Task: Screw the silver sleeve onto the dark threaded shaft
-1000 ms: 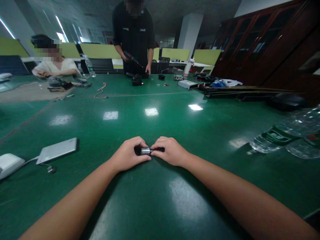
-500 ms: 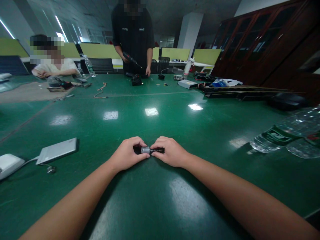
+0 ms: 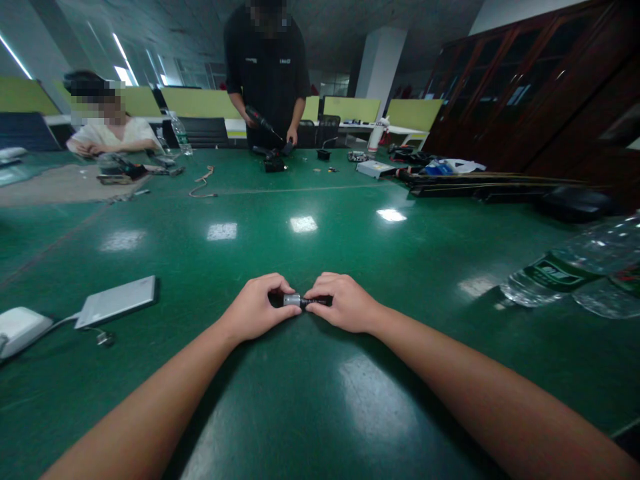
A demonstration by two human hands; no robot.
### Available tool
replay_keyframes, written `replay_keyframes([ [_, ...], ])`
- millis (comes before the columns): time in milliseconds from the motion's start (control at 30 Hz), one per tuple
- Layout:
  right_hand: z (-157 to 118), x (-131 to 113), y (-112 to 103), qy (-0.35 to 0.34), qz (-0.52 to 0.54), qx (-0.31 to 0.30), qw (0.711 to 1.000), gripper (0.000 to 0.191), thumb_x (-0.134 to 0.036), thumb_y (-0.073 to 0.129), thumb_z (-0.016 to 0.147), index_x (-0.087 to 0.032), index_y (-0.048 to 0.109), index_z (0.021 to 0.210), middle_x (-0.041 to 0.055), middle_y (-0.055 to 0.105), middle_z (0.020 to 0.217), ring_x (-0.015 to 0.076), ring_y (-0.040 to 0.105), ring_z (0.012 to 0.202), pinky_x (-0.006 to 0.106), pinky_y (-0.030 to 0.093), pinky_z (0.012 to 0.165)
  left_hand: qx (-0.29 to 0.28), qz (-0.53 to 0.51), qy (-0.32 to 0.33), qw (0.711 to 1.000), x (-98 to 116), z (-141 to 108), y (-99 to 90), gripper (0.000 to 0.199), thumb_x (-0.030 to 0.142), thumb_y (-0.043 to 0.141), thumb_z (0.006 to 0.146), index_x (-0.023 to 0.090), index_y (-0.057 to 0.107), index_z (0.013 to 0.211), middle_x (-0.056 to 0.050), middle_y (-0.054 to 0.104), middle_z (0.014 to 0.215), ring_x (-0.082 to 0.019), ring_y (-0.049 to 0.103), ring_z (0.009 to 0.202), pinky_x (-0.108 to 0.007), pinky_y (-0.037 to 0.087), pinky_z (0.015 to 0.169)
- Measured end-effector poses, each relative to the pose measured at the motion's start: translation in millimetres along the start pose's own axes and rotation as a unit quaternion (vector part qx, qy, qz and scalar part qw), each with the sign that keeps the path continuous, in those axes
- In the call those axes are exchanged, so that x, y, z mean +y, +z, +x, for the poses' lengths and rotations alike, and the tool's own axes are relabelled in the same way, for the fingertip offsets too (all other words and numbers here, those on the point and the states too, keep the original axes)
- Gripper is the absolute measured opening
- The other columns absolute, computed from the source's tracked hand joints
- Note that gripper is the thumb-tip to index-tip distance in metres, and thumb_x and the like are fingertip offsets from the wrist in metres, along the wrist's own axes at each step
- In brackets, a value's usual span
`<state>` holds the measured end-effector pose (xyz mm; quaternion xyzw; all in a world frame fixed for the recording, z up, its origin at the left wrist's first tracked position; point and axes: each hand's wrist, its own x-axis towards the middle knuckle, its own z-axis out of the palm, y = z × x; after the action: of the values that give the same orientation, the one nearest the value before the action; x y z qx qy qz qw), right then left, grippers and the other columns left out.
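Observation:
Just above the green table, both of my hands meet around a small silver-and-black cylindrical part. Its silver metal cylinder is pinched between the thumb and fingers of my left hand. On the other side, my right hand grips the black ribbed end, which lines up with the cylinder. Whether the two pieces are joined is too small to tell. Fingers hide part of the black end.
At left lie a silver power bank and a white cabled device. Water bottles lie at right. Across the table, one person stands holding a power drill; another sits at left. Long dark strips lie far right.
My hands keep their grips and have barely shifted to the right in view. Across the table, the standing person's hand has lifted a dark part near the drill tip.

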<state>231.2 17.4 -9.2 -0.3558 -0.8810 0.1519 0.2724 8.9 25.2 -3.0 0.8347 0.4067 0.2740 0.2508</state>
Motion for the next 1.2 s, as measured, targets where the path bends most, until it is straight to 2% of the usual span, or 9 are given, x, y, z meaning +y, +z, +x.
replay_keyframes([
  [533,-2.4,1.1,-6.7,0.016,0.005,-0.015,1.000,0.013,-0.019,0.069,0.083,-0.018,0.076,0.094,0.0056,0.073,0.082,0.0182,0.063,0.079,0.031,0.048,0.075,-0.005,0.000,0.004,1.000,0.3,-0.5,-0.8,0.018,0.030,0.076,0.076,0.018,0.064,0.083,-0.001,0.068,0.085,-0.018,0.063,0.079,-0.029,0.047,0.073],
  [1200,-4.9,10.4,-9.6,0.022,0.004,0.005,1.000,0.011,-0.017,0.070,0.078,-0.019,0.075,0.088,0.0044,0.072,0.080,0.0181,0.062,0.079,0.031,0.048,0.075,0.007,0.015,0.007,1.000,1.3,-1.8,-2.5,0.019,0.033,0.076,0.076,0.018,0.065,0.083,-0.003,0.069,0.084,-0.019,0.063,0.078,-0.030,0.048,0.072],
])
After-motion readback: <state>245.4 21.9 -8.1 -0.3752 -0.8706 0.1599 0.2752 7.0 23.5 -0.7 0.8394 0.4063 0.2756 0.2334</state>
